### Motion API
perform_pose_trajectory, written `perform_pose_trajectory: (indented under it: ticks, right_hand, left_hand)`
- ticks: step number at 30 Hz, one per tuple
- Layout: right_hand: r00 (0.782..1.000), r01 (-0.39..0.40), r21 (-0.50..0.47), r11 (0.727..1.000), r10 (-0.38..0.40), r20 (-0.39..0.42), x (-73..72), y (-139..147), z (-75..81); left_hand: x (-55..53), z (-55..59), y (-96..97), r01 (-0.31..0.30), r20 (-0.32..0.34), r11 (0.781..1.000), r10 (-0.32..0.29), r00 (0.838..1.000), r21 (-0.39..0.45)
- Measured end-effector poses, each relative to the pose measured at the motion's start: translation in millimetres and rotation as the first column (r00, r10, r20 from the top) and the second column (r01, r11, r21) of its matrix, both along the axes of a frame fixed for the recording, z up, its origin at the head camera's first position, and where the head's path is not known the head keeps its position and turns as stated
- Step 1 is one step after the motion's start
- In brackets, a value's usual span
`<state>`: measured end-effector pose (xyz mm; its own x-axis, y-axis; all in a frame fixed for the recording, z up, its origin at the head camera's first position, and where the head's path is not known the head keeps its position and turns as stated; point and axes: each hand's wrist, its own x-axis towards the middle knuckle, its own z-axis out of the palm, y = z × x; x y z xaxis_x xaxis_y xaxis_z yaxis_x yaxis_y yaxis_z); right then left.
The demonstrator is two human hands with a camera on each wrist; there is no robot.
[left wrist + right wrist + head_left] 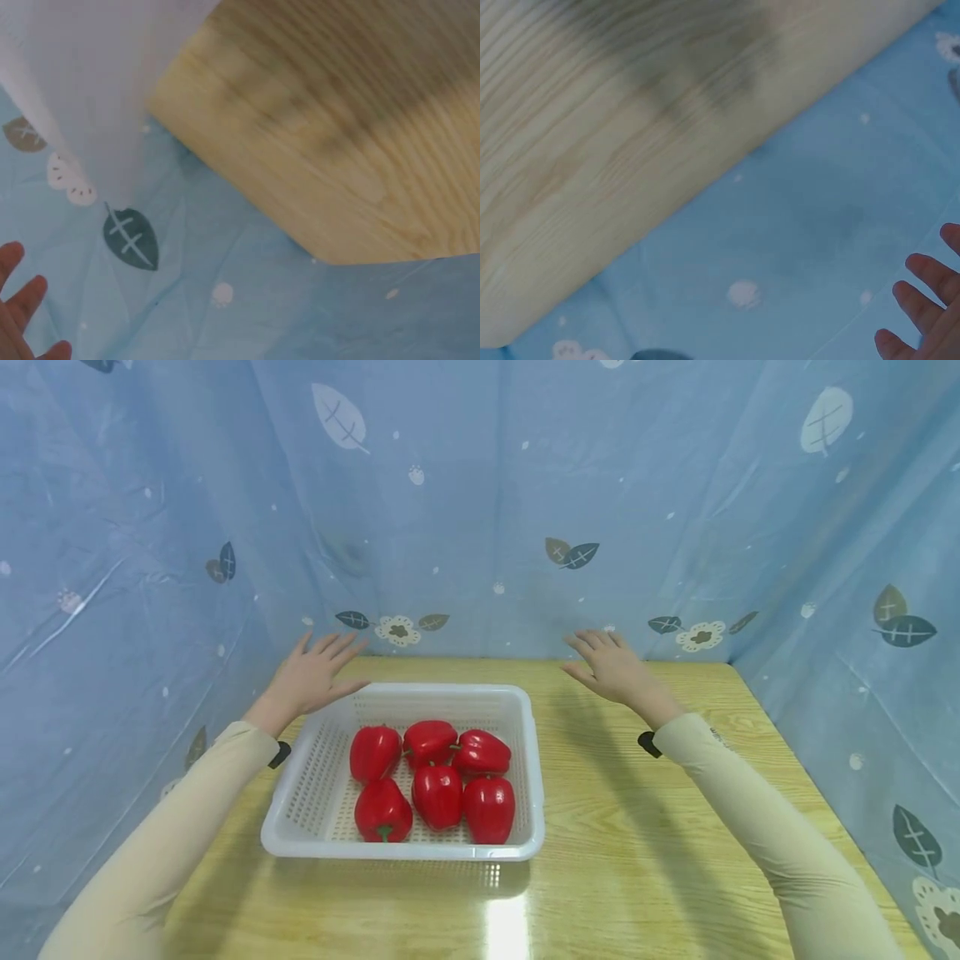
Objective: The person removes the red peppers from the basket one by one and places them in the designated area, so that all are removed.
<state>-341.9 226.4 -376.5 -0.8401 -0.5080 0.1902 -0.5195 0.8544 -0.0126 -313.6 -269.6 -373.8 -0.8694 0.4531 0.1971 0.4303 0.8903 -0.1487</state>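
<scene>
Several red bell peppers [437, 795] lie in a white plastic basket [536, 777] with perforated walls, left of the table's middle. Over the basket's far left corner, my left hand [315, 677] is held with fingers spread and straight, holding nothing. My right hand [611, 668] hovers above the far part of the table, to the right of the basket, its fingers extended and nothing in them. Fingertips of the left hand [22, 315] show at the lower left of the left wrist view. In the right wrist view, part of the right hand [930, 300] appears at the lower right.
The wooden table [600, 893] has light grain and a bright reflection near its front. A blue curtain [480, 510] with leaf and flower prints hangs behind it and along both sides. Black bands [649, 743] sit at both wrists.
</scene>
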Motion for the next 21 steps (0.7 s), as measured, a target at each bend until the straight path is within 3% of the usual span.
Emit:
perform_pose_trajectory:
  ticks: [9,16,21]
  right_hand:
    - [0.991,-0.127,-0.052,0.991,0.128,0.031,19.6,-39.2,-2.2]
    - [0.966,-0.252,-0.114,0.961,0.257,0.026,34.7,-63.6,-4.5]
    - [0.943,-0.328,-0.131,0.936,0.332,0.011,39.9,-75.9,-9.8]
  left_hand:
    - [11.9,-10.6,-12.0,0.019,-0.017,1.0,-0.018,1.0,0.024]
    - [20.2,-23.5,-18.0,0.017,-0.047,0.999,-0.015,0.999,0.042]
    - [28.7,-33.0,-21.5,-0.021,0.031,0.995,0.018,0.999,0.095]
